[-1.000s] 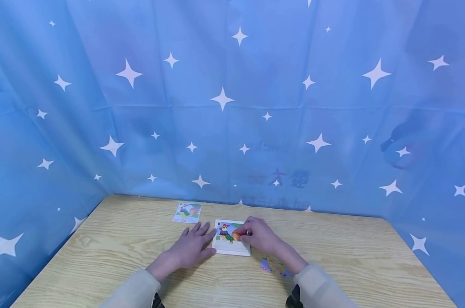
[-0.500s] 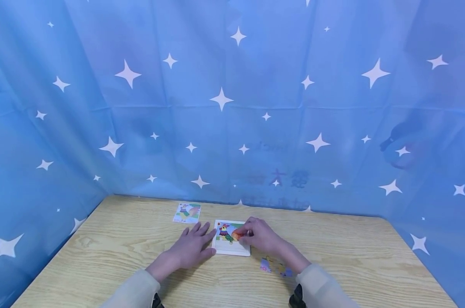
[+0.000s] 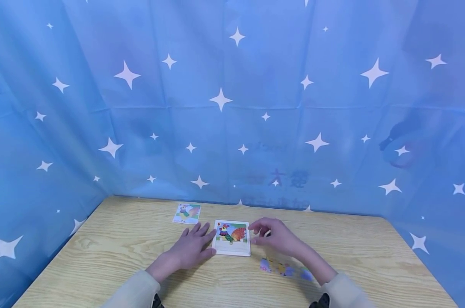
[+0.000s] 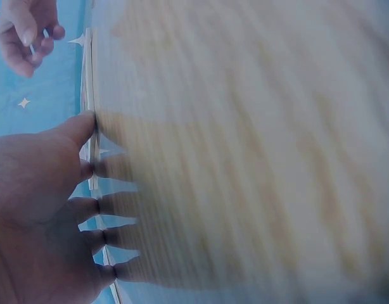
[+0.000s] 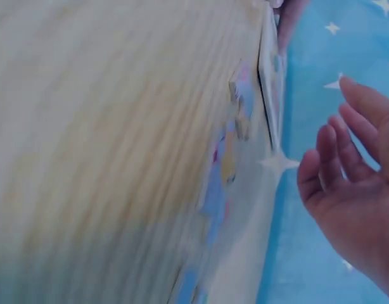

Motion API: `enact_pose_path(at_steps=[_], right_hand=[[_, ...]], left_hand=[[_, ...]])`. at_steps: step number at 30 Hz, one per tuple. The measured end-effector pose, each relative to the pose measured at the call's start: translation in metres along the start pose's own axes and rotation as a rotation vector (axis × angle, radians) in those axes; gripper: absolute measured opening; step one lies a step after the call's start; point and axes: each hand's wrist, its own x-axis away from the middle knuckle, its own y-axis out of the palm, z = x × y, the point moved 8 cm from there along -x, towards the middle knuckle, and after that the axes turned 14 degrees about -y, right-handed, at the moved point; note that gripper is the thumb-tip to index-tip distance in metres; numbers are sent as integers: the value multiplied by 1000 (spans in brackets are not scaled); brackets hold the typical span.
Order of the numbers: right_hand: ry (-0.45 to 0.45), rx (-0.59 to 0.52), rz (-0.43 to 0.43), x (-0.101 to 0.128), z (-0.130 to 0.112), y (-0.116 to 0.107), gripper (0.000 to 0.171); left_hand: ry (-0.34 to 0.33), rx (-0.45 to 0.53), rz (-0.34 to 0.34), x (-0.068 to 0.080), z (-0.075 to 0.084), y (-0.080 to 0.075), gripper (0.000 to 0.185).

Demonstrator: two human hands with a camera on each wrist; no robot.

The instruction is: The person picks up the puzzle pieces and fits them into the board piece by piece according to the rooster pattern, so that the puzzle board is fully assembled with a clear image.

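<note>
A white puzzle tray (image 3: 232,251) lies on the wooden table (image 3: 113,248), its upper part filled with a colourful rooster picture. My left hand (image 3: 193,246) lies flat on the table with straight fingers, its thumb against the tray's left edge; the left wrist view shows the same hand (image 4: 49,202) and the tray edge (image 4: 89,82). My right hand (image 3: 272,235) hovers just right of the tray, fingers loosely open, holding nothing. In the right wrist view the right hand (image 5: 353,183) is relaxed beside the loose pieces (image 5: 229,158).
Loose puzzle pieces (image 3: 280,268) lie on the table near my right forearm. A reference picture card (image 3: 187,212) rests at the back left. A blue star-patterned cloth (image 3: 232,107) walls in the table on three sides.
My right hand has let go of the orange piece, which now sits in the tray, and has drawn back to the right. The left hand has stayed put.
</note>
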Motion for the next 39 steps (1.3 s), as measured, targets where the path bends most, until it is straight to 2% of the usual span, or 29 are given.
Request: enact_pose_path(at_steps=[8,12,19,27,39], right_hand=[[42,-28,-63,25,4,1,27],[47,-49,-73,33,7,2,25],[73,18,-108,42,10,7,25],[74,97,-99,48,14,7,31],[85,115,-82,51,16,7,27]], left_hand=[[-9,-7,-9,0,0,0,60],[-2,3,9,-2,-4,2,61],[11,10,18,-6,-9,6,61],[25,17,16,-5,-8,6,63],[-3,0,9,1,2,-2,60]])
